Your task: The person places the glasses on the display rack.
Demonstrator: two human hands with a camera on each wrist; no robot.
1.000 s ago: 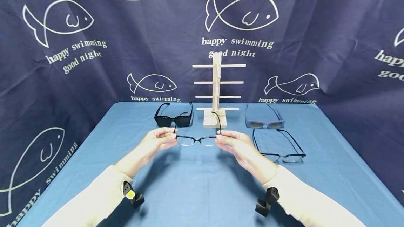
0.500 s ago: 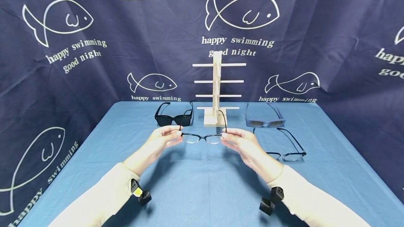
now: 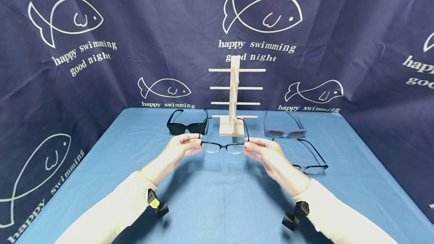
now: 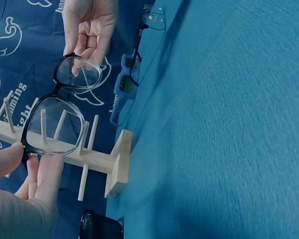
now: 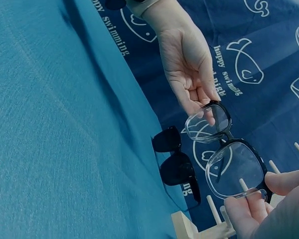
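Note:
My left hand and right hand pinch the two ends of a pair of black half-rimmed eyeglasses. The eyeglasses are held up above the blue cloth, lenses toward me and temples unfolded, pointing away. In the left wrist view, thumb and fingers of the left hand grip one corner of the frame. The right wrist view has the right hand pinching the opposite corner. Behind the eyeglasses stands a wooden display rack with several horizontal pegs, bearing no glasses.
Black sunglasses lie left of the rack on the blue tablecloth. On its right are blue-framed sunglasses. Nearer, another pair of clear-lens eyeglasses is partly behind the right arm. A dark fish-print curtain hangs behind.
Both hands have shifted to the right with the eyeglasses, which now sit more nearly in front of the rack. The grip at both ends stays the same.

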